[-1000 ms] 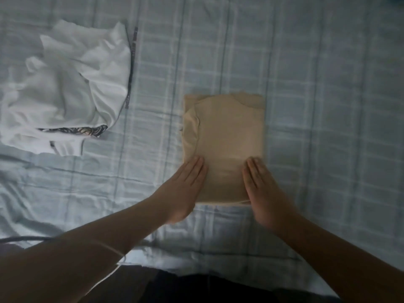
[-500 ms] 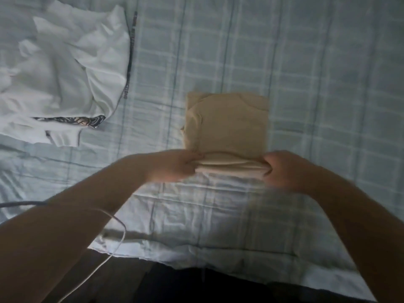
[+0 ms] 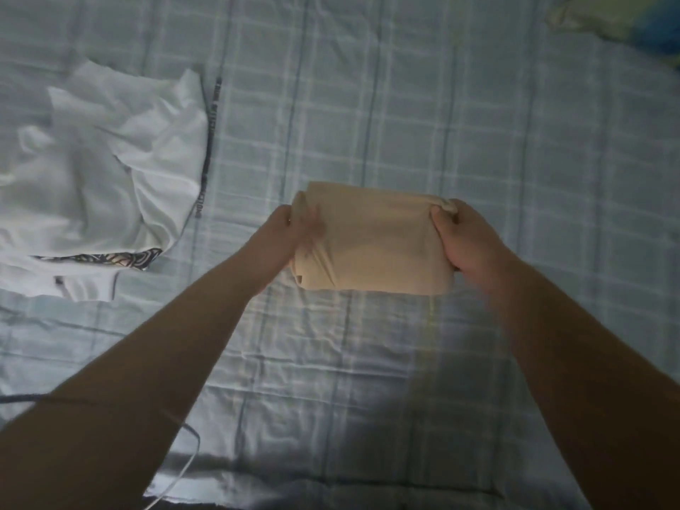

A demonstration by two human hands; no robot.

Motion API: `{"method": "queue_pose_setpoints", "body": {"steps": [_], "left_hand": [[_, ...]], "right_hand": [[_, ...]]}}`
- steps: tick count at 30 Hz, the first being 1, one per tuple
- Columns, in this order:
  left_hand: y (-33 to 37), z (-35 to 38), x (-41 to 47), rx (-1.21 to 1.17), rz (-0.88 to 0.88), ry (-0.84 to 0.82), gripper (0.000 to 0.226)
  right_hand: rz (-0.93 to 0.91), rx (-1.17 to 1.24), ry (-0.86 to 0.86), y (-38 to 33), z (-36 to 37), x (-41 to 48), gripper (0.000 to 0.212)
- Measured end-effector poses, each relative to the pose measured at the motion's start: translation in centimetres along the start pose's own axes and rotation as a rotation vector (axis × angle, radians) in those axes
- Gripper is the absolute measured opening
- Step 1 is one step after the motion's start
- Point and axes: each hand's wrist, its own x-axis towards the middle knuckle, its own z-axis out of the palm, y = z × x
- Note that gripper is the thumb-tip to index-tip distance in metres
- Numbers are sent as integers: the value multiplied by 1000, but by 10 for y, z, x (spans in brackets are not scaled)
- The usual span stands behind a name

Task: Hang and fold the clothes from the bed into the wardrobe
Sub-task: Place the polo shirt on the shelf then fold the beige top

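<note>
A beige garment (image 3: 371,239), folded into a compact rectangle, lies at the middle of the bed. My left hand (image 3: 290,233) grips its left edge, fingers tucked into the fabric. My right hand (image 3: 465,235) grips its right edge, thumb on top near the far corner. Whether the bundle is lifted off the sheet or resting on it is unclear. A crumpled pile of white clothes (image 3: 110,171), with a dark patterned piece showing under its near edge, lies on the bed to the left.
The bed wears a pale blue checked sheet (image 3: 404,104). A yellow-green and blue pillow or cloth (image 3: 625,20) sits at the far right corner. A thin white cable (image 3: 184,465) loops over the bed's near edge at lower left.
My hands went from pressing flat on the garment's near end to gripping its sides. The near half was folded over the far half, making the bundle shorter.
</note>
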Motion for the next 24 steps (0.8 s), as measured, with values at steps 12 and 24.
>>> {"method": "queue_pose_setpoints", "body": {"steps": [12, 24], "left_hand": [[-45, 39, -15, 222, 178, 487, 50], [-19, 54, -22, 1038, 674, 293, 67]], "right_hand": [[92, 67, 375, 19, 38, -10, 37], [-761, -702, 197, 5, 43, -45, 60]]}}
